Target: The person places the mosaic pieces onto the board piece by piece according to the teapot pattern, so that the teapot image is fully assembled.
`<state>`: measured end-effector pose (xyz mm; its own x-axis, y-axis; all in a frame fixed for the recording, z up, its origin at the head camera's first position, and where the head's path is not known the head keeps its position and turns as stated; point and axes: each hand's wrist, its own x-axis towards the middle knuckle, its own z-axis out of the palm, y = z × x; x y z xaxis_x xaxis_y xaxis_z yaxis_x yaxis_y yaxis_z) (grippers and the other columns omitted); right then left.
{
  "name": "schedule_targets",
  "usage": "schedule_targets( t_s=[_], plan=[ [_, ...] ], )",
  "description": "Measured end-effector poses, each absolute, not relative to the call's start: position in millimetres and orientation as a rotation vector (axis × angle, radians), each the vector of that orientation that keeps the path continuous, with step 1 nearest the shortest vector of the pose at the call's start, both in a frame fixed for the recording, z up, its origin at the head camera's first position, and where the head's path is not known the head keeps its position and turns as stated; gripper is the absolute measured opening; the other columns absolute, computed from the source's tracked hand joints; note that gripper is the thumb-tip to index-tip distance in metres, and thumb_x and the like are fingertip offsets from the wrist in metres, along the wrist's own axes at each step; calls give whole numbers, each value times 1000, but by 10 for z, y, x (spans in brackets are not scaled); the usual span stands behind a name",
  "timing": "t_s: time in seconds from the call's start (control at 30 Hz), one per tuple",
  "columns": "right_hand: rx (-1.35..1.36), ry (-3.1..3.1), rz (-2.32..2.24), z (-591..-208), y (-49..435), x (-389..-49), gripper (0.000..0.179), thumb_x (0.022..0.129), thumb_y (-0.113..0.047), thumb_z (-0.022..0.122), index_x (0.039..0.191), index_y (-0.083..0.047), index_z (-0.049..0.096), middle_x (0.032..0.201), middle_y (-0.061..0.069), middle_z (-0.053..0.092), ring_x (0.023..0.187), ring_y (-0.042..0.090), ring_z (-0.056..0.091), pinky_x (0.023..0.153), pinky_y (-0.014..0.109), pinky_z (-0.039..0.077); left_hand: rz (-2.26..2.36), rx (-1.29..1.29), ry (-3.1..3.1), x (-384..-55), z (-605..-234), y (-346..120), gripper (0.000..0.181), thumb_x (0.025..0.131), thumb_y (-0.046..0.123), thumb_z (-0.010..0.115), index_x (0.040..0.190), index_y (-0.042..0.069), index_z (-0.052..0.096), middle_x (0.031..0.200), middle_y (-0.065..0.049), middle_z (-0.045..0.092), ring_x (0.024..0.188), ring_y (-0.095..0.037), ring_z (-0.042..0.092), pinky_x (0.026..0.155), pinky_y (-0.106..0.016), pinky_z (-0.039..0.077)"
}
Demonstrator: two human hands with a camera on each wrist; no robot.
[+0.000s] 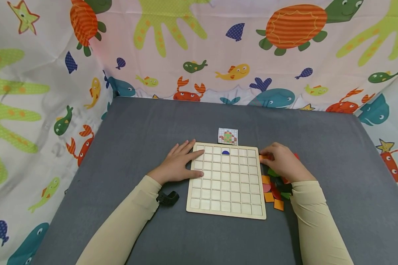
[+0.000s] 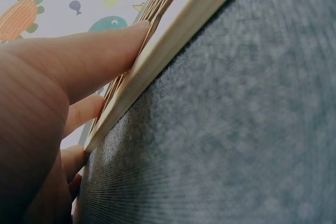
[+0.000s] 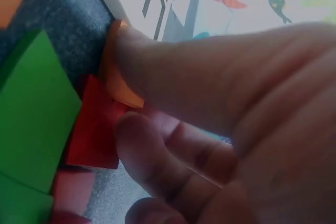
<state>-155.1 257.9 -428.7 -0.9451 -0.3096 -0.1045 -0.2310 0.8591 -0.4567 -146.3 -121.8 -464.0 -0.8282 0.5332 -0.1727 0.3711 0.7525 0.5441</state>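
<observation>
A square wooden grid board [image 1: 229, 214] lies on the table with one blue half-round piece [image 1: 225, 152] in its top row. My left hand [image 1: 177, 163] rests on the board's left edge, fingers spread, thumb and index finger over the outer cells. In the left wrist view the thumb [image 2: 113, 51] lies across the wooden rim. Beside the upper right edge, my right hand [image 1: 282, 160] pinches an orange tile [image 3: 123, 92]; its thumb covers part of that tile. A red block [image 3: 94, 129] lies right by the fingertips, with green pieces [image 3: 39, 108] next to it.
Loose orange tiles [image 1: 278, 204], along with red and green pieces, lie along the board's right side, partly under the right wrist. A small picture card [image 1: 227, 136] with a coloured grid pattern sits behind the board. A patterned curtain [image 1: 212, 81] hangs beyond the grey table [image 1: 152, 125].
</observation>
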Motion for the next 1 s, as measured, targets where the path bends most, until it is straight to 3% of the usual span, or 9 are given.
schedule_targets(
  t_s=[0.37,1.0],
  plan=[
    [-363,2873,-684,-4245,2561,-1531,12,97,-6,75,105,2,78,99,17,68,88,31,62,80,50,55,710,703,2635,-1462,-4664,-1223,85,94,66,68,166,33,36,178,-4,6,164,-26,0,130,-52,-5],
    [-423,2839,-771,-4120,2235,-1528,10,96,-12,78,103,-5,78,94,9,72,79,22,62,69,37,54,715,695,2626,-1476,-4649,-1230,86,94,67,68,166,34,35,178,-3,5,164,-26,-1,130,-52,-6]
  ],
)
